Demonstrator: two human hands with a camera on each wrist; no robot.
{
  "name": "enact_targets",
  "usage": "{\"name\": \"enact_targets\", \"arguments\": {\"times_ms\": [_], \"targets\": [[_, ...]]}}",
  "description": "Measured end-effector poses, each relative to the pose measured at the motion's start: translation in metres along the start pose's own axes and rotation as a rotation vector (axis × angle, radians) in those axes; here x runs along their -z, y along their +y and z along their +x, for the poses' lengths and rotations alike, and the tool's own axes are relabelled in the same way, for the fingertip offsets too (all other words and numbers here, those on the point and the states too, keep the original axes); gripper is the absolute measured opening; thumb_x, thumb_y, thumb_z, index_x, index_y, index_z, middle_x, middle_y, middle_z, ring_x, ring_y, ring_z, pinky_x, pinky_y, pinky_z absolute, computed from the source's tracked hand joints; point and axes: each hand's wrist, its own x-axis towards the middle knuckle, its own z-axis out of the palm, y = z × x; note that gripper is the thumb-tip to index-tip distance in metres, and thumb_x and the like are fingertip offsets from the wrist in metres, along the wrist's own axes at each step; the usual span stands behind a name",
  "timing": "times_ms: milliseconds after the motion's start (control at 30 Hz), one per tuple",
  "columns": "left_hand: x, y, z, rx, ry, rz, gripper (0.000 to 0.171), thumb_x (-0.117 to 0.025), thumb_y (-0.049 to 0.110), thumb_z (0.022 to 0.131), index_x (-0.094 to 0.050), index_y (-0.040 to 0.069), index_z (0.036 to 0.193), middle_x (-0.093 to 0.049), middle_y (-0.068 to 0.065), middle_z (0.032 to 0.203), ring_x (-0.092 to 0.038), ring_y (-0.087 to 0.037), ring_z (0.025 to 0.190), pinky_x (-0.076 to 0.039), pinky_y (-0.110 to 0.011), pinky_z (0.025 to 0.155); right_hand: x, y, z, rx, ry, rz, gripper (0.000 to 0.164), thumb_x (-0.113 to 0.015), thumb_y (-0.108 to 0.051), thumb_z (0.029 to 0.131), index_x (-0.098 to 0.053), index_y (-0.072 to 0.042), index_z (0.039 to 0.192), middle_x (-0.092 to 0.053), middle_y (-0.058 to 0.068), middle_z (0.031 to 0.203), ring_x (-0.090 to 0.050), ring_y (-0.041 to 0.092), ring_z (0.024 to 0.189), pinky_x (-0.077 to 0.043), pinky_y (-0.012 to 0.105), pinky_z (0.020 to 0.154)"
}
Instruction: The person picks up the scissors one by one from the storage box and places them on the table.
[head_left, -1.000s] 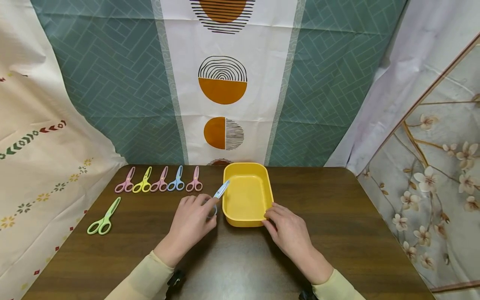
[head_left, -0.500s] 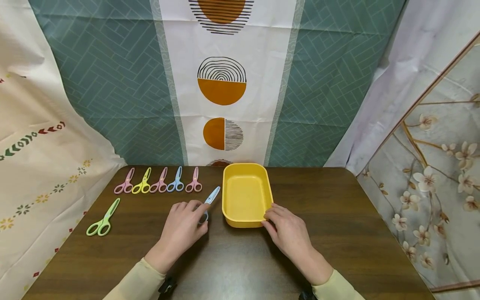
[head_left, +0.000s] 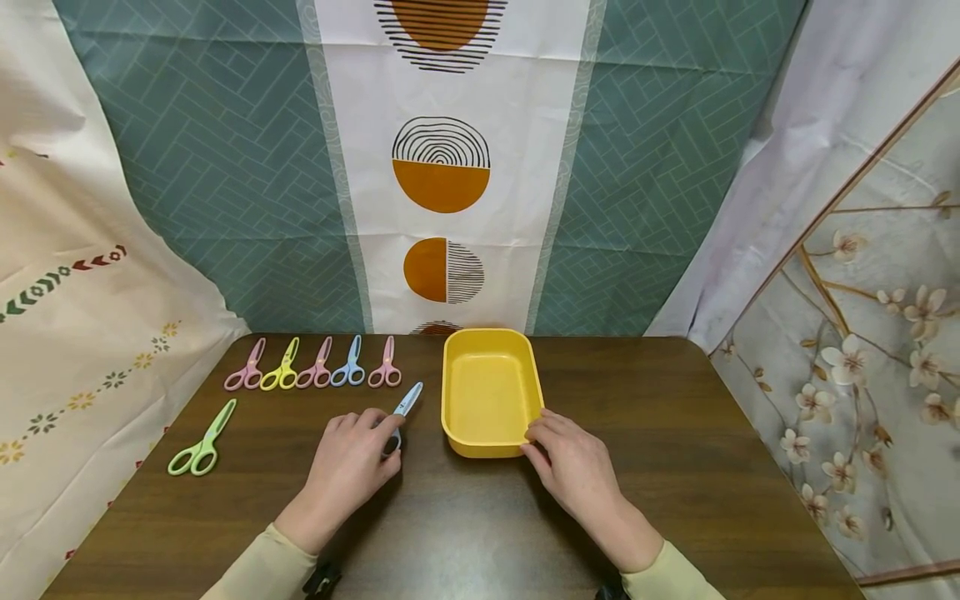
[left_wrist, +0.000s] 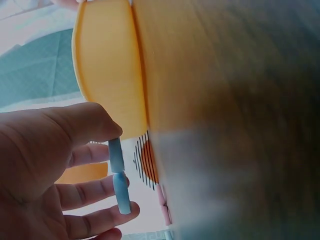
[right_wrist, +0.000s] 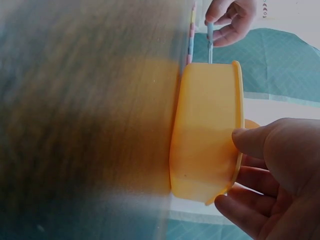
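Note:
My left hand (head_left: 352, 458) pinches a pair of blue scissors (head_left: 408, 400) by the handle loops, its blades angled up and to the right. In the left wrist view the thumb and fingers close on the blue handles (left_wrist: 117, 165), seen edge-on above the table. To the right stands a yellow rectangular tray (head_left: 491, 450) with nothing in it. My right hand (head_left: 577, 458) holds the tray's near right corner; in the right wrist view the thumb presses the outside of the tray wall (right_wrist: 205, 130), with the fingers at the rim.
Along the table's back left edge lie pink scissors (head_left: 246, 371), yellow scissors (head_left: 282, 372), another pink pair (head_left: 317, 372), blue scissors (head_left: 349, 371) and one more pink pair (head_left: 386, 371). Nearer, on the left, rest green scissors (head_left: 201, 450). Patterned cloths hang around the table (head_left: 675, 467).
My left hand has carried the blue scissors left, away from the tray, whose left rim the blades overlapped a second ago. My right hand has stayed at the tray corner.

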Motion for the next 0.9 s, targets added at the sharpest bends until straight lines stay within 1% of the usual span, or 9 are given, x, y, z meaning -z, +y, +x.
{"name": "enact_targets", "arguments": {"times_ms": [200,400,533,767,900], "targets": [[0.0010,-0.0024,-0.0008,0.025,-0.026,0.000,0.038,-0.090,0.016,0.079,-0.080,0.012,0.115,-0.075,-0.011,0.102,-0.070,-0.038,0.082,-0.055,-0.060,0.079,-0.0011,-0.0001,-0.0003,-0.004,-0.003,0.001,0.016,-0.092,-0.026,0.094,-0.082,-0.017,0.102,-0.081,0.000,0.114,-0.071,0.025,0.130,-0.060,0.049,0.103],[0.0035,-0.0039,-0.0016,0.049,-0.080,0.008,0.038,-0.089,0.017,0.080,-0.081,0.011,0.116,-0.075,-0.011,0.102,-0.069,-0.037,0.082,-0.055,-0.059,0.078,-0.0007,-0.0003,-0.0006,-0.005,-0.003,0.007,0.015,-0.091,-0.026,0.094,-0.082,-0.017,0.103,-0.081,0.000,0.114,-0.071,0.025,0.130,-0.060,0.049,0.103],[0.0043,-0.0052,-0.0019,0.063,-0.104,0.013,0.036,-0.090,0.018,0.081,-0.081,0.010,0.115,-0.075,-0.012,0.102,-0.069,-0.037,0.083,-0.055,-0.059,0.078,-0.0004,-0.0007,-0.0006,-0.007,-0.004,0.010,0.016,-0.091,-0.026,0.094,-0.082,-0.017,0.103,-0.081,0.000,0.114,-0.071,0.025,0.130,-0.060,0.049,0.103],[0.0039,-0.0081,-0.0020,0.085,-0.150,0.019,0.032,-0.089,0.019,0.081,-0.081,0.013,0.112,-0.075,-0.010,0.100,-0.068,-0.035,0.080,-0.054,-0.058,0.074,-0.0002,-0.0015,-0.0005,-0.014,-0.010,0.013,0.016,-0.091,-0.025,0.094,-0.082,-0.016,0.103,-0.081,0.001,0.114,-0.071,0.026,0.131,-0.060,0.050,0.103],[0.0038,-0.0101,-0.0026,0.098,-0.165,0.028,0.030,-0.090,0.019,0.081,-0.081,0.014,0.109,-0.075,-0.010,0.100,-0.067,-0.033,0.078,-0.054,-0.058,0.074,0.0002,-0.0014,-0.0003,-0.013,-0.010,0.011,0.015,-0.091,-0.026,0.095,-0.082,-0.017,0.103,-0.081,0.000,0.114,-0.071,0.025,0.131,-0.060,0.050,0.103]]}}
